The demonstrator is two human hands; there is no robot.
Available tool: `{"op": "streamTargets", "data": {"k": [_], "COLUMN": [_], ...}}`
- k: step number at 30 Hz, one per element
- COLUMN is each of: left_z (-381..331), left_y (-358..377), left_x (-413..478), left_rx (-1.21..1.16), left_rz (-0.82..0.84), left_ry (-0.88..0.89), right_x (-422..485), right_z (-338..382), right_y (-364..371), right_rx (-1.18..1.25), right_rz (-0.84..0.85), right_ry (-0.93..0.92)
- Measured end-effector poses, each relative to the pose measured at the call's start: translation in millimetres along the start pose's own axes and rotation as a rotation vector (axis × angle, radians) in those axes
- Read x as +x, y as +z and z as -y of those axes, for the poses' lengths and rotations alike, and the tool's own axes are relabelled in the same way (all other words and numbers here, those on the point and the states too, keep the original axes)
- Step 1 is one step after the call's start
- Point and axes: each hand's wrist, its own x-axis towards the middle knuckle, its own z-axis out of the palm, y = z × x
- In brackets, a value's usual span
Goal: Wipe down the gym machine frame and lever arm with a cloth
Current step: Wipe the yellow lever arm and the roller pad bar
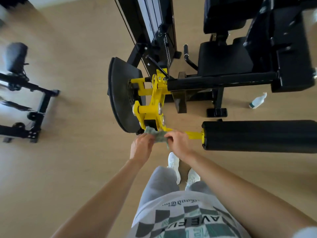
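Two bare hands meet at the near end of the yellow painted steel lever arm (pixel 148 109), with a crumpled grey-green cloth (pixel 157 133) bunched between them. The left hand (pixel 142 145) grips the cloth's left side with curled fingers. The right hand (pixel 178 142) pinches its right side and lies over the arm's thin yellow bar, just beside the long black foam roller pad (pixel 257 134). The cloth touches the yellow bracket beside the black round cam plate (pixel 120 93). Beyond stands the black tubular machine frame (pixel 223 83) with its black padded seat (pixel 224 57). A white plastic spray bottle (pixel 258 100) lies on the pale wooden floor (pixel 77 66), well apart from both hands.
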Motion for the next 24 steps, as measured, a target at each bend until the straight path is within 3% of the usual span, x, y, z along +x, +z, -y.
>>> {"op": "streamTargets", "data": {"k": [3, 7, 12, 15, 20, 24], "left_z": [0.2, -19.5, -37.6, -31.2, -12.4, 2.2], "left_y": [15.4, 12.8, -8.7, -6.0, 17.4, 37.8], "left_x": [-28.3, -26.2, -1.9, 18.9, 27.0, 9.7], "left_rx": [-0.096, -0.232, -0.344, -0.365, -0.23, -0.26], "left_rz": [0.023, -0.175, -0.458, -0.493, -0.453, -0.279], "left_ry": [-0.168, -0.308, -0.265, -0.238, -0.144, -0.204], "right_x": [-26.6, -26.5, -3.8, 17.6, 26.9, 6.1], "right_z": [-10.2, 6.8, 35.1, 32.6, 4.6, -22.0], "right_y": [5.0, 6.4, 7.0, 18.2, 40.9, 51.0], "right_rx": [0.072, 0.167, 0.225, 0.157, -0.066, -0.098], "right_rz": [0.057, -0.045, -0.363, -0.441, -0.3, -0.006], "right_ry": [0.092, 0.134, 0.022, 0.03, -0.03, 0.178]}}
